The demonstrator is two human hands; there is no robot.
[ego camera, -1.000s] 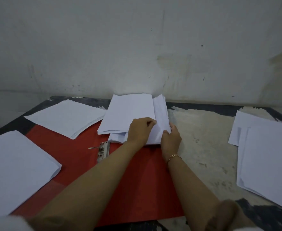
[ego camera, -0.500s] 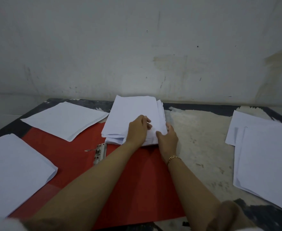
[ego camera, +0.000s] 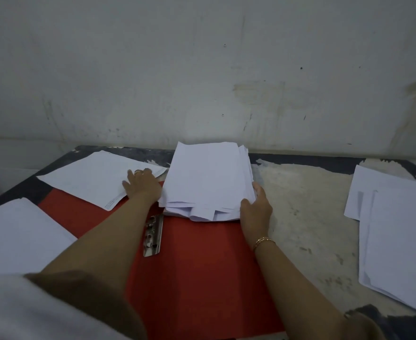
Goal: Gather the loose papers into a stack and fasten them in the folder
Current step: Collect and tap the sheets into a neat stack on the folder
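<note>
An open red folder point(ego camera: 202, 273) lies on the table, its metal clip point(ego camera: 153, 235) near the spine. A thick, uneven stack of white papers point(ego camera: 207, 177) rests on the folder's far edge. My right hand point(ego camera: 256, 207) holds the stack's near right corner, thumb on top. My left hand point(ego camera: 141, 185) lies flat with straight fingers on a second sheet pile point(ego camera: 96, 177) at the far left. Another pile point(ego camera: 18, 234) covers the folder's left flap. More loose sheets point(ego camera: 398, 231) lie at the right.
A worn table point(ego camera: 307, 217) with peeling dark edges stands against a stained white wall point(ego camera: 202, 69). A white sleeve point(ego camera: 30, 312) fills the lower left corner.
My left hand has left the middle stack and moved left onto the far-left pile. My right hand has slid to the stack's near right corner.
</note>
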